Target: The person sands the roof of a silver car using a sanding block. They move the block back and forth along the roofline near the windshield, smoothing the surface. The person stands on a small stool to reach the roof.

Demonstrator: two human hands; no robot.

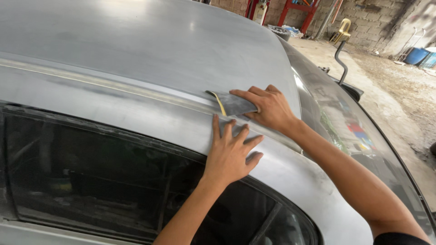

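Observation:
My right hand presses a folded grey sheet of sandpaper with a yellow edge flat against the seam along the edge of a dull grey car roof. My left hand rests open, fingers spread, on the grey pillar above the side window, just below the sandpaper and not touching it. Both forearms reach in from the lower right.
The windscreen slopes down to the right, with a raised black wiper arm beyond it. Past the car lie a dirt floor, a block wall, a red frame, a yellow chair, a tyre and blue drums.

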